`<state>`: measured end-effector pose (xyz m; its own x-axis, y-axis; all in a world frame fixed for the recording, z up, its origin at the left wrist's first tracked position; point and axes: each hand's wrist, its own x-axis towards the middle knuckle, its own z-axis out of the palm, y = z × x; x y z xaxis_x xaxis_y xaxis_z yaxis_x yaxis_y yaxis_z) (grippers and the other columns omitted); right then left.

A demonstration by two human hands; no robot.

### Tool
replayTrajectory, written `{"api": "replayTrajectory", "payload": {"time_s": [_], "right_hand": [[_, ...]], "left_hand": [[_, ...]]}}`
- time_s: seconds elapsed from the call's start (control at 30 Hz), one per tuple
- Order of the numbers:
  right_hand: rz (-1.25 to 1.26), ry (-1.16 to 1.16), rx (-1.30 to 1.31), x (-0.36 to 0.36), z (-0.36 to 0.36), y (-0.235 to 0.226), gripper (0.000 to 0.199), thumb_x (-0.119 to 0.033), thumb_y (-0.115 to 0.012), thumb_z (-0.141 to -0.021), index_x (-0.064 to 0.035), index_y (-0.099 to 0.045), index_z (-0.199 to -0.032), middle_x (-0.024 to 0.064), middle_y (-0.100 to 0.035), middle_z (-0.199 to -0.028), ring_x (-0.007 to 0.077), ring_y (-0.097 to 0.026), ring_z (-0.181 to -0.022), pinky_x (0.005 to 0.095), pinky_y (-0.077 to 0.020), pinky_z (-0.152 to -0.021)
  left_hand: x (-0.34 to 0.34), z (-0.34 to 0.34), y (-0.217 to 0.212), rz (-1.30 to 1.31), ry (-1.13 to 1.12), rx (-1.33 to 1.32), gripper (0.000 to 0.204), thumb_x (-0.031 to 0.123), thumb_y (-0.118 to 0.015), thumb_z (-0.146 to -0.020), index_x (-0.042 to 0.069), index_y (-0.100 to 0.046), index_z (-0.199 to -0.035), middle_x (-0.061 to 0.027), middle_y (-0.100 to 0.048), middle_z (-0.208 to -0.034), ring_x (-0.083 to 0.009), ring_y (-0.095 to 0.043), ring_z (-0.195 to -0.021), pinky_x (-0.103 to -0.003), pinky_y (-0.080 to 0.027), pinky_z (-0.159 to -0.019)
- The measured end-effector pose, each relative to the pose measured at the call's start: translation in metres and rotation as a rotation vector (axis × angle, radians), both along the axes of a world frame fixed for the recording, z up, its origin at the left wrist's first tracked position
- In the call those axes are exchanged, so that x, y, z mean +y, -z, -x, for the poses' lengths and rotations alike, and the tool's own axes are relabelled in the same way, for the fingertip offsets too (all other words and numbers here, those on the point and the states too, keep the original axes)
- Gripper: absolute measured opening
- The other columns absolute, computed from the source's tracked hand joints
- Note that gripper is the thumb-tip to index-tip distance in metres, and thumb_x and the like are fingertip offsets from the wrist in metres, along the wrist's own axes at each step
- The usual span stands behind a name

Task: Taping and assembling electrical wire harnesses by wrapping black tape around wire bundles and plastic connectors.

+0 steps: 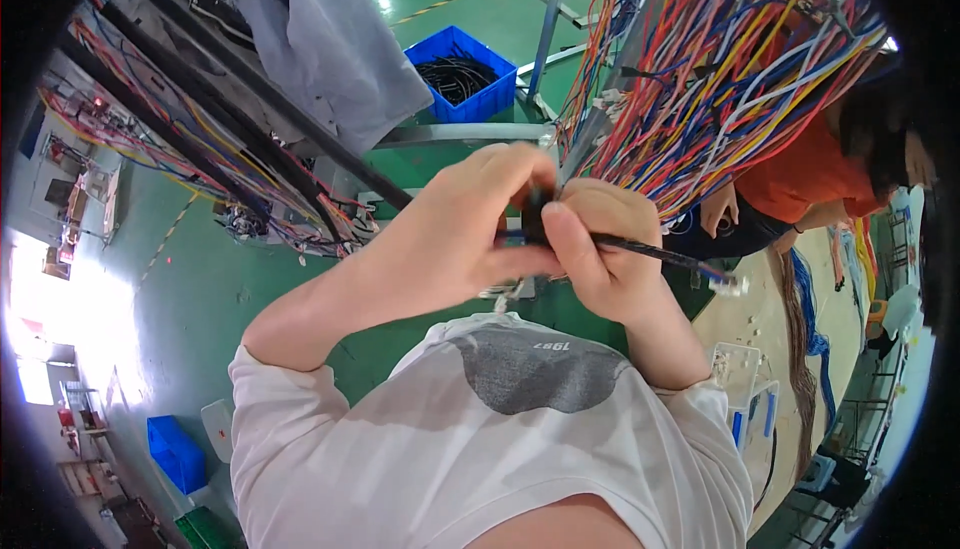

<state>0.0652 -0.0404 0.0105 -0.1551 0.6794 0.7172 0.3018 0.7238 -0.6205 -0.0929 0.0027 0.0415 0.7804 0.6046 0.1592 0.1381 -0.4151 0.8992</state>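
Both my hands meet in front of my chest. My right hand (610, 249) is closed on a black sheathed cable (650, 249), its thumb pressed along the fingers. The cable runs out to the right and ends in thin coloured wires with small whitish connectors (733, 286). My left hand (465, 219) curls round a dark, rounded piece (538, 214) between the two hands; its exact kind is partly hidden by my fingers. A bluish-dark stretch of cable shows above the left thumb.
Thick bundles of coloured wires (700, 79) hang at the upper right, and black-sleeved harnesses (200, 99) at the upper left beside a grey cloth (340, 39). A blue bin (480, 109) holds black cables. Another person (810, 184) stands at right, by a pale table (740, 329).
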Motion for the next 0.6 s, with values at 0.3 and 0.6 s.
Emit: {"api": "replayTrajectory", "payload": {"time_s": [0.3,0.6], "right_hand": [[0.024,0.024,0.138,-0.002,0.013,-0.007,0.015,-0.003,-0.052,-0.080,0.0009,-0.049,-0.066,0.0063,-0.047,-0.055,0.0157,-0.045,-0.046,0.0272,-0.0342,-0.043],[0.559,-0.133,0.622,-0.022,0.008,-0.021,0.036,-0.015,-0.044,-0.089,-0.0037,-0.042,-0.054,-0.0022,-0.040,-0.048,0.0038,-0.033,-0.043,0.0207,-0.0227,-0.040]], "left_hand": [[0.016,0.002,0.004,0.544,0.244,-0.309,0.054,0.006,-0.066,-0.070,0.001,-0.037,-0.115,-0.0051,-0.051,-0.093,-0.0088,-0.051,-0.073,-0.020,-0.041,-0.052],[0.016,0.021,0.000,-0.506,0.342,-0.445,0.058,0.029,-0.077,-0.060,0.002,-0.046,-0.101,-0.0119,-0.049,-0.086,-0.0154,-0.048,-0.076,-0.026,-0.038,-0.066]]}}
